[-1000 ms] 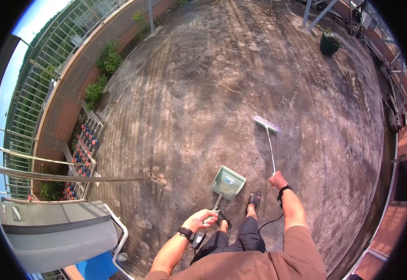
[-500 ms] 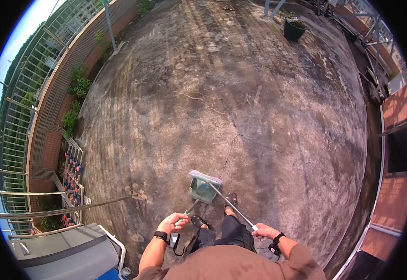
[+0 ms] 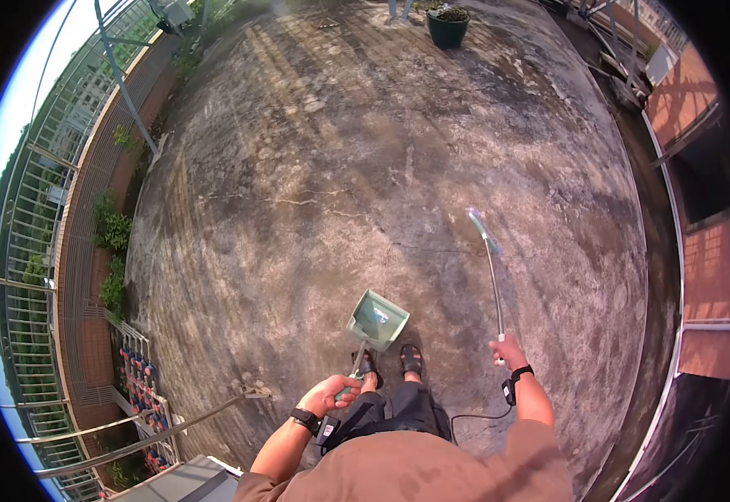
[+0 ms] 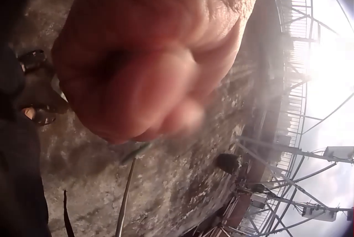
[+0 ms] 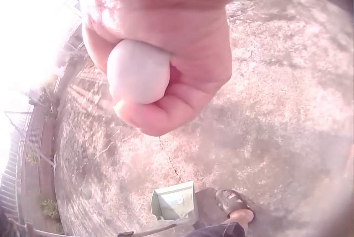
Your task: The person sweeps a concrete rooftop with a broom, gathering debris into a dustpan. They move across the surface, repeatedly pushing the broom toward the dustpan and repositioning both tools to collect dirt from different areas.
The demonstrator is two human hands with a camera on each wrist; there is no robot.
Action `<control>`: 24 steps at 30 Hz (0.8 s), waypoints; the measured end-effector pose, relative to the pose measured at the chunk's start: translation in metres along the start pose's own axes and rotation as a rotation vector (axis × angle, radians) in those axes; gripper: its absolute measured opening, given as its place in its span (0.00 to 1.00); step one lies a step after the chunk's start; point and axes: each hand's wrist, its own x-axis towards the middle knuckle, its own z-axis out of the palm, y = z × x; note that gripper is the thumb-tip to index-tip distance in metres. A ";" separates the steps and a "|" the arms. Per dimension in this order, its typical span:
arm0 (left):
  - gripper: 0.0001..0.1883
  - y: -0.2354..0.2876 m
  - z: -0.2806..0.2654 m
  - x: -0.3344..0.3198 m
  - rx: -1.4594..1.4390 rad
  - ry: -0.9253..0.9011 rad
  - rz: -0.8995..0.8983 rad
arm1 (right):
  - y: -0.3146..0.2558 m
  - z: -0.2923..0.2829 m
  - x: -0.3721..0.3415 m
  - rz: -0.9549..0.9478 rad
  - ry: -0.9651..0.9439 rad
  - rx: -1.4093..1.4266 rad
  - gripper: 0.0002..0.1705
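Observation:
My left hand (image 3: 331, 395) grips the handle of a pale green long-handled dustpan (image 3: 391, 333), which is in front of my feet. A small white and bluish scrap (image 3: 381, 315) lies in its pan. Out to the right, my right hand (image 3: 509, 353) holds a broom (image 3: 495, 284) by the top of its stick. Its bristle head (image 3: 484, 232) is on the ground ahead, well apart from the dustpan. In the right wrist view, fingers curl round the broom's white rounded handle end (image 5: 138, 71). The left wrist view shows my curled left hand (image 4: 144, 65), blurred, hiding the dustpan.
Stained, cracked concrete (image 3: 298, 251) spreads ahead. A dark green plant pot (image 3: 448, 29) stands at the far end. Railings (image 3: 30, 284) and a low brick wall run along the left, with a metal pole (image 3: 164, 431) near it. Two sandaled feet (image 3: 412, 360) stand behind the dustpan.
The broom head came in to the dustpan's mouth half a second ago, and is now back out at front right, turned more lengthwise. My right arm reaches out again, and the view has swung right.

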 end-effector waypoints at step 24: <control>0.05 0.120 0.051 0.068 0.217 -0.195 -0.047 | 0.113 0.156 -0.150 0.436 -0.372 -0.520 0.13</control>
